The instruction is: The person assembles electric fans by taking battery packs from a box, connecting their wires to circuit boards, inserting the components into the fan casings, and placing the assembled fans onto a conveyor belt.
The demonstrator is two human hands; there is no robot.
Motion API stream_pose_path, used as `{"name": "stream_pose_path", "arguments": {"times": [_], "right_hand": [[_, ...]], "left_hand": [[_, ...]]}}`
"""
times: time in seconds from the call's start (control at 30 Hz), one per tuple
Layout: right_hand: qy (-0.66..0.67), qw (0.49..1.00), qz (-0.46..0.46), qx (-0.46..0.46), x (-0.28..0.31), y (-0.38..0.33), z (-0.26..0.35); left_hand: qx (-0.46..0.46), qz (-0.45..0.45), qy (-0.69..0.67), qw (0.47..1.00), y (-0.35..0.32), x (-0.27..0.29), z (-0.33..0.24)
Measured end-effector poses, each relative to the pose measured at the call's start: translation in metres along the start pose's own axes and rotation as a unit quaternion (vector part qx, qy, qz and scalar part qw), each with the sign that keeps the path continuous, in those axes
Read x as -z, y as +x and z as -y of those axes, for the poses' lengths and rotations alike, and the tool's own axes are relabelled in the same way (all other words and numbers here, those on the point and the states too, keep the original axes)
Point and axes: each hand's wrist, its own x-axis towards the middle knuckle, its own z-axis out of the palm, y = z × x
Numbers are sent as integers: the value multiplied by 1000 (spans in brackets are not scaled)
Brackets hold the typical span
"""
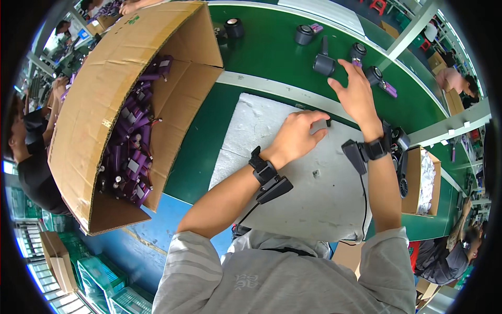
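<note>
My left hand [297,137] rests on a white foam pad [308,193], fingers curled around a small dark part [328,123] at its fingertips. My right hand [356,93] reaches forward with fingers spread, empty, over the green conveyor belt [272,52], just short of a grey cylindrical part [324,64]. More grey and black round parts, some with purple pieces attached, lie on the belt: one [305,34], another [357,51], and one [377,77] right of the hand. Both wrists wear black strapped devices.
A large open cardboard box [120,104] full of purple cylindrical packs with wires [130,152] stands at the left. A smaller box [421,180] with white material sits at the right. Other people work at the far left and right edges.
</note>
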Motion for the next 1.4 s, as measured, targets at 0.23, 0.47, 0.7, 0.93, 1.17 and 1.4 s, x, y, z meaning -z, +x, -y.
{"name": "stream_pose_path", "arguments": {"times": [0.23,0.47,0.7,0.93,1.17,1.4], "right_hand": [[-81,993,33,-82,-64,87,-60],[38,995,87,-44,-31,31,-6],[253,964,68,43,33,-105,42],[115,956,119,241,64,-155,6],[-41,958,103,263,55,-176,-4],[75,966,103,223,42,-172,-31]], "left_hand": [[13,-80,-19,997,10,4,3],[62,-200,-65,976,19,32,7],[92,-472,167,861,24,157,87],[287,-362,339,819,14,248,134],[266,-344,229,871,13,287,172],[89,-240,-2,967,27,209,51]]}}
